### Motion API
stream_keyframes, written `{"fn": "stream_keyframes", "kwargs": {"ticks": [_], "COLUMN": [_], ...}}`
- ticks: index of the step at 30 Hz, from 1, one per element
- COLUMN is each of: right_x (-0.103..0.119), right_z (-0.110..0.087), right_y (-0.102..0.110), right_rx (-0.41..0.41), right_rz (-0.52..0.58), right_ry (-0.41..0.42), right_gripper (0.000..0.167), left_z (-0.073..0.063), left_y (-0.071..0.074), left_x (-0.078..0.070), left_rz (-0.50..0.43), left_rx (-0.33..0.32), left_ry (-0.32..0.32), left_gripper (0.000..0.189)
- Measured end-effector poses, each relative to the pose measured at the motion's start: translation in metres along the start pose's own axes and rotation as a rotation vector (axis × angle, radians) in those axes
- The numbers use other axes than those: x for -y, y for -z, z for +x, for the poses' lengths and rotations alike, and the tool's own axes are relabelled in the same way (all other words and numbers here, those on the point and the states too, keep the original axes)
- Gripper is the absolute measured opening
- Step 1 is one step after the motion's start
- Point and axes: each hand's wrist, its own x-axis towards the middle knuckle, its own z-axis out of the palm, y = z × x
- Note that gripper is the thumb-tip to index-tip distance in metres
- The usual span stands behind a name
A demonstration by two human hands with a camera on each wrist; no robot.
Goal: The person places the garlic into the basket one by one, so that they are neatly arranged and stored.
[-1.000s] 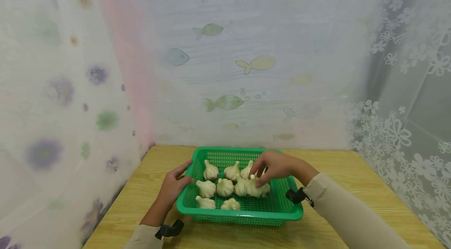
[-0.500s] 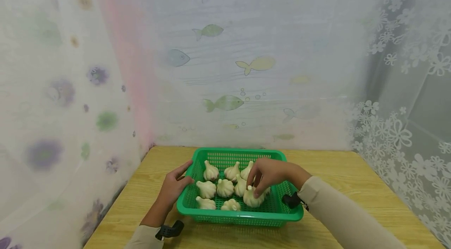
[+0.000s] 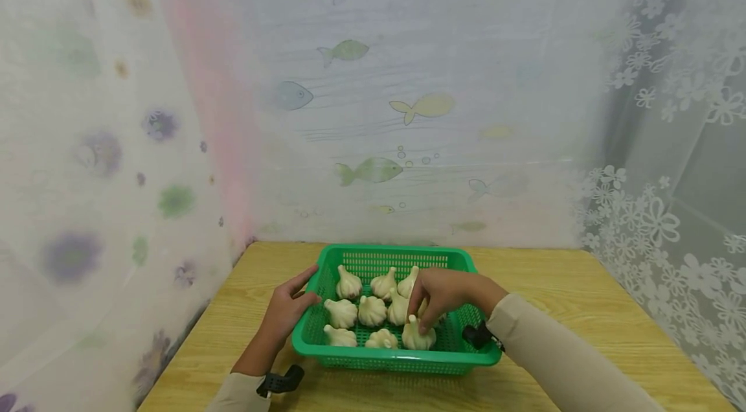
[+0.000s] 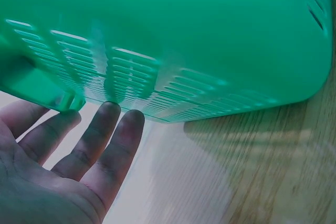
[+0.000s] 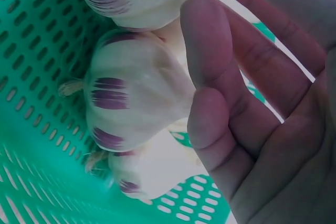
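Note:
In the head view a green slotted basket point(image 3: 396, 357) holds several white garlic bulbs point(image 3: 372, 311) in rough rows. My right hand point(image 3: 445, 295) reaches in from the right and pinches a garlic bulb point(image 3: 417, 336) by its upper part, near the front wall. Purple streaks mark the bulbs point(image 5: 139, 95) in the right wrist view, close beside my bent fingers. At the basket's left side, my left hand point(image 3: 287, 308) rests on the rim. Straight fingers point(image 4: 94, 140) of that hand lie along the outer wall in the left wrist view.
The basket stands on a wood-grain table point(image 3: 559, 308). Behind it hangs a pale curtain point(image 3: 373, 140) with fish drawings, and patterned sheets close in both sides. A black wrist strap point(image 3: 280, 381) is worn on each forearm.
My right hand has moved toward me with the garlic bulb, bringing it from the middle row to the front right of the basket. The left hand has stayed on the rim.

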Motion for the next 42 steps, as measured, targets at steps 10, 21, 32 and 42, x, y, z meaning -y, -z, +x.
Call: {"fn": "stream_keyframes", "kwargs": {"ticks": [10,21,32,42], "right_x": [0.003,0.007,0.006,0.003], "right_z": [0.002,0.003,-0.002,-0.047], "right_y": [-0.007,-0.009,-0.007,0.022], "right_rx": [-0.001,-0.002,0.002,-0.100], "right_rz": [-0.037,-0.059,-0.015,-0.026], "right_ry": [-0.015,-0.012,0.005,0.069], "right_gripper": [0.015,0.017,0.018,0.018], "left_z": [0.000,0.002,0.003,0.002], "left_y": [0.001,0.000,-0.002,-0.001], "left_x": [-0.001,0.002,0.004,0.002], "left_rz": [0.012,0.005,0.019,0.006], "left_rx": [-0.002,0.003,-0.014,0.014], "left_ry": [0.004,0.001,-0.003,0.002], "left_gripper": [0.064,0.063,0.065,0.065]}}
